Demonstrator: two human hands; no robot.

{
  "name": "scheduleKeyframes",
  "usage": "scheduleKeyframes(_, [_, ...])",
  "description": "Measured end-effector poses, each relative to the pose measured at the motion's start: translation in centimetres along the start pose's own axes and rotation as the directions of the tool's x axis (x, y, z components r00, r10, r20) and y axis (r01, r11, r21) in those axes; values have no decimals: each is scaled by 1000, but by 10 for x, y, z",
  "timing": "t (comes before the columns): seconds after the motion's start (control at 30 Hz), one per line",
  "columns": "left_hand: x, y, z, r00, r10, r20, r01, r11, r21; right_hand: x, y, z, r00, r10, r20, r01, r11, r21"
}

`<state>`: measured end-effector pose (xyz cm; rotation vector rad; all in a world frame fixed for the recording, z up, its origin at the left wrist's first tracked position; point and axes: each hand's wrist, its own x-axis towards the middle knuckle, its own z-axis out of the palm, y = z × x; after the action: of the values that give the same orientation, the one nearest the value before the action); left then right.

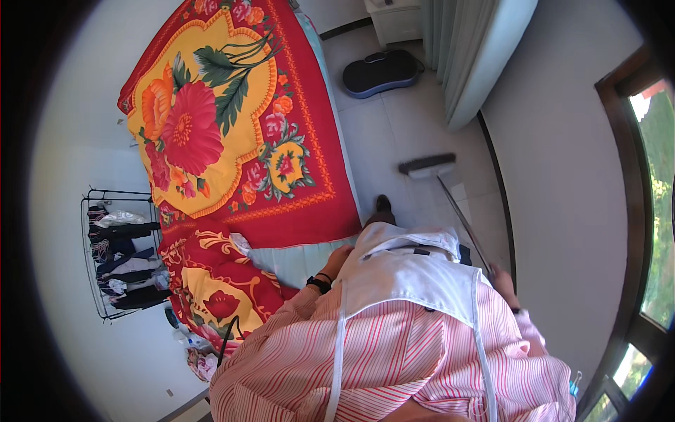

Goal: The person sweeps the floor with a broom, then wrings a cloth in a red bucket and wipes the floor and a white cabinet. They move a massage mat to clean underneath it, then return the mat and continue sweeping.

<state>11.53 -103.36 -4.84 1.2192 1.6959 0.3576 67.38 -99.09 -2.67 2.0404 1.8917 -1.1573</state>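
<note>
My right hand grips the thin handle of a broom at my right side. The broom's white head with dark bristles lies out on the tiled floor ahead, slightly blurred. My left hand, with a dark band and a watch at the wrist, hangs beside my white apron, close to the bed's light blue sheet. Its fingers are partly hidden, and I cannot tell whether they hold anything.
On the left, a bed carries a red and yellow floral blanket. A bunched floral quilt lies nearer. Ahead are a black vibration plate, a white cabinet and a long curtain. A clothes rack stands beyond the bed; a window is at right.
</note>
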Motion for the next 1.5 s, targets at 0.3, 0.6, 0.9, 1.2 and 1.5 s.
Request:
scheduleKeyframes(0.3, [28,-97,-55,989,-146,-6,144,972,185,235,-179,-33,985,-173,-16,170,978,-118])
scheduleKeyframes(0.6, [75,-83,-139,953,-243,-181,227,968,-106,143,-105,-43,990,85,110,-66,983,-172])
scheduleKeyframes(0.9, [171,-67,-204,976,-114,-187,111,993,-26,33,-98,-99,911,332,243,-269,928,-258])
scheduleKeyframes(1.2, [254,-76,-235,998,-61,32,57,993,100,146,-209,-119,982,168,-90,-164,985,55])
scheduleKeyframes(1.5, [334,-11,-312,929,-363,-67,355,928,-113,370,-431,-203,975,179,128,-210,932,296])
